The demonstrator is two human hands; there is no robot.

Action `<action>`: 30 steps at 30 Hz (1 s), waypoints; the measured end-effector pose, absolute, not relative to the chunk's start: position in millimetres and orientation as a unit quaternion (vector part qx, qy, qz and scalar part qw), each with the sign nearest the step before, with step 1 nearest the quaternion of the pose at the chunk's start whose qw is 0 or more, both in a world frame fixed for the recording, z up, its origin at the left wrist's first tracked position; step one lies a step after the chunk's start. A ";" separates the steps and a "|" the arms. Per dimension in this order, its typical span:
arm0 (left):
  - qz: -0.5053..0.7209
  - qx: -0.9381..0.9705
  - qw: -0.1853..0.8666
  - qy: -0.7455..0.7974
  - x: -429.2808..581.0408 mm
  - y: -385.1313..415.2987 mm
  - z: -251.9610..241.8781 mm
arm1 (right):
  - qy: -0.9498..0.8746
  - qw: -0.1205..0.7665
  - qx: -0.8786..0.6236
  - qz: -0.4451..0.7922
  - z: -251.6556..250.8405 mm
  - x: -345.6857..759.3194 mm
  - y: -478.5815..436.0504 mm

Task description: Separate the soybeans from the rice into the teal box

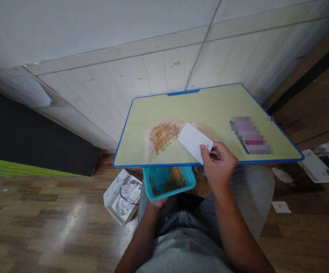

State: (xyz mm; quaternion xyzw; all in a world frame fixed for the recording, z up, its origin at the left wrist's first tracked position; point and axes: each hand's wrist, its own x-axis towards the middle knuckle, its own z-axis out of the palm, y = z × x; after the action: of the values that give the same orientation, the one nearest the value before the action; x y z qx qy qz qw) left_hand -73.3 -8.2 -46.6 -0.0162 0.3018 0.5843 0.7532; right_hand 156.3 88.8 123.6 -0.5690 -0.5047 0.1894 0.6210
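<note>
My right hand grips one corner of a white plastic card with a small hole, thumb on top. The card is tilted over the yellow tabletop, its far edge beside a heap of tan soybeans. Pale rice-like grains lie scattered around the beans. Below the table's near edge, my left hand holds a teal plastic tub from beneath, its fingers mostly hidden. Inside the tub are more beans, piled toward the right, with a few at the left.
A blurred-out flat item lies on the table's right side. The table's blue rim stands above my legs, its back against a white panelled wall. An open white box with a cable sits on the wooden floor.
</note>
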 end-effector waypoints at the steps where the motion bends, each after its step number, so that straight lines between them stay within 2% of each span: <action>1: 0.584 -0.018 0.755 0.298 -73.9 -8.3 -48.1 | -0.508 0.619 -0.570 0.184 123.1 156.1 89.6; 11: 0.583 0.038 0.762 0.279 -80.6 -10.4 -71.6 | -0.465 0.664 -0.562 0.165 122.0 171.6 108.1; 19: 0.590 -0.005 0.761 0.270 -79.2 -11.4 -74.4 | -0.458 0.700 -0.503 0.216 124.7 202.9 99.8; 26: 0.588 -0.019 0.759 0.277 -84.2 -13.4 -79.5 | -0.563 0.594 -0.493 0.295 118.9 236.0 92.2; 30: 0.586 -0.025 0.755 0.293 -86.3 -14.1 -77.9 | -0.582 0.571 -0.494 0.300 123.0 236.1 99.2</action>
State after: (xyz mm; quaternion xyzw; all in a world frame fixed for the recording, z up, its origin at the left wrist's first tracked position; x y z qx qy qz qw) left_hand -86.3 -14.1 -77.9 -0.0246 0.2926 0.5857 0.7554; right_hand 236.1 99.2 123.0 -0.4939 -0.5824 0.3004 0.5714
